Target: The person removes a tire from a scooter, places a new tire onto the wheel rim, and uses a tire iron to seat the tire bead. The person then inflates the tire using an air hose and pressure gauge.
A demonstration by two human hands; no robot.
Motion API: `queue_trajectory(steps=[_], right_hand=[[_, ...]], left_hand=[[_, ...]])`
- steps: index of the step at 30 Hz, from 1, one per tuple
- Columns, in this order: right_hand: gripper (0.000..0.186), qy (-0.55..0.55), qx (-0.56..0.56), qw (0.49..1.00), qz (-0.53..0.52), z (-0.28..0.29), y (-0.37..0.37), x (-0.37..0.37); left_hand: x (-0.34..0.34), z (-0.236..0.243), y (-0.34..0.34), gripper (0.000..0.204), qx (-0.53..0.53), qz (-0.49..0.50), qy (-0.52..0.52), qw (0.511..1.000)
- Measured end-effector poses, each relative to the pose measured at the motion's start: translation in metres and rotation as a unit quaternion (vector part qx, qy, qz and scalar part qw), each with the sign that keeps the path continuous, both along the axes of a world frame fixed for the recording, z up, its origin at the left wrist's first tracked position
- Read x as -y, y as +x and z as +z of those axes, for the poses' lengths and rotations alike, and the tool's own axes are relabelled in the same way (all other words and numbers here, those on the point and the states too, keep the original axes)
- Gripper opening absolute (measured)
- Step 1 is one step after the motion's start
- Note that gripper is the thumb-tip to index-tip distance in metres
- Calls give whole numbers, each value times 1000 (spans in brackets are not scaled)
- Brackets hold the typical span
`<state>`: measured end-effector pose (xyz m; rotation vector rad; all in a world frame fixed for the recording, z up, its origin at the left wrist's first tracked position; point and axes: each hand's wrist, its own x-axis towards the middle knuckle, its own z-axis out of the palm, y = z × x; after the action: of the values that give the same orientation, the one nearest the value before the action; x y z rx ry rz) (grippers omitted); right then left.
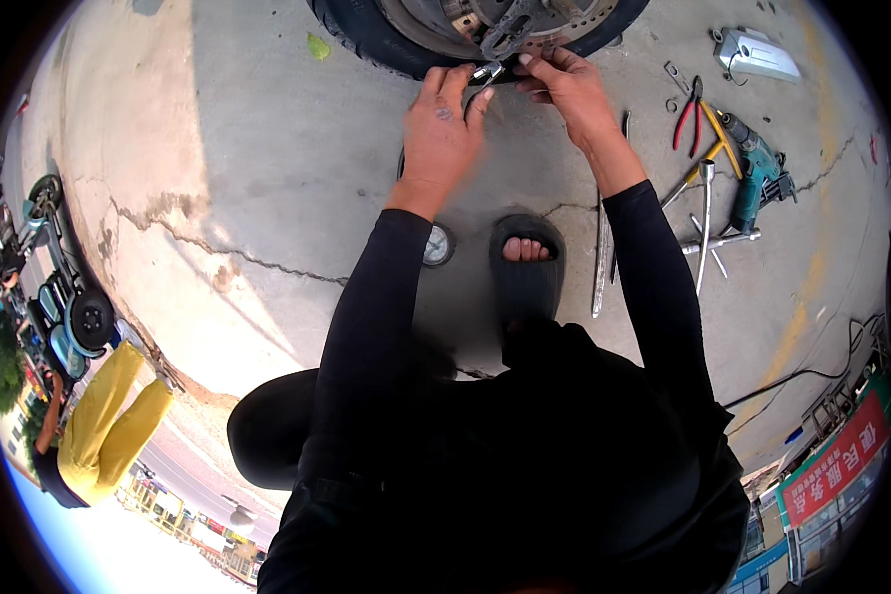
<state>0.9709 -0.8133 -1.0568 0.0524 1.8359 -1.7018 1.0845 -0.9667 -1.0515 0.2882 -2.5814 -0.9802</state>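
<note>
At top centre of the frame, the left hand grips a metal chuck, fingers curled around it. The right hand pinches a small part at the tire rim, fingertips pressed together. A gauge lies at centre; pliers and drill lie upper right.
</note>
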Motion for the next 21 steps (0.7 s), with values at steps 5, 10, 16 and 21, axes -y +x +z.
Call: queue_trajectory(steps=[5, 10, 16, 21], right_hand=[[19, 62, -38, 996, -52, -4, 1, 30], [15, 58, -68, 993, -75, -17, -1, 31], [11, 39, 24, 996, -72, -22, -13, 19], [11, 41, 39, 995, -88, -12, -8, 24]], left_hand=[[6, -14, -3, 28, -30, 33, -2, 999], [-3, -17, -7, 28, -54, 41, 8, 998], [-9, -18, -10, 28, -60, 55, 67, 994], [-12, -22, -11, 27, -31, 68, 33, 997]])
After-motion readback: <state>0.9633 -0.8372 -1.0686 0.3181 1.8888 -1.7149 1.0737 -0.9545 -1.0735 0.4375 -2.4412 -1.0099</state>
